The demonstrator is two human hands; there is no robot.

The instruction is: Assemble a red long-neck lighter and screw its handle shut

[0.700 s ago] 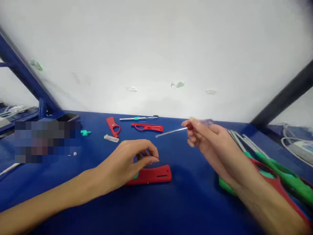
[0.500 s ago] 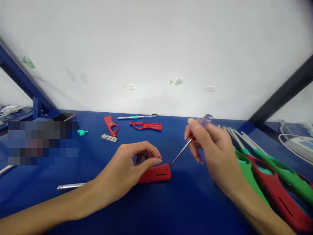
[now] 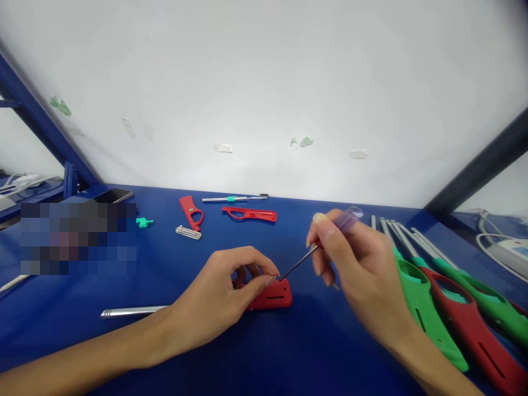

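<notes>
My right hand (image 3: 350, 253) grips a screwdriver with a clear purple handle (image 3: 348, 219). Its thin metal shaft slants down to the left, the tip beside my left fingertips. My left hand (image 3: 237, 294) is closed in a pinch just above a red lighter (image 3: 274, 297). Something tiny shows at the fingertips, too small to name. The lighter lies flat on the blue table, its slotted end to the right. Most of its body is hidden under my left hand, while its silver tube (image 3: 132, 312) sticks out to the left.
Several red and green long lighters (image 3: 466, 313) lie at right. Toward the back are a red handle half (image 3: 191, 212), another red shell (image 3: 251, 214), a clear part (image 3: 188, 232), a metal rod with wire (image 3: 231, 199) and a green piece (image 3: 143, 222). A phone (image 3: 114, 195) lies back left.
My right hand has brought the screwdriver tip left, from beyond the lighter's end to my left fingertips. The left hand's thumb and finger are closer together. The whole view has shifted slightly.
</notes>
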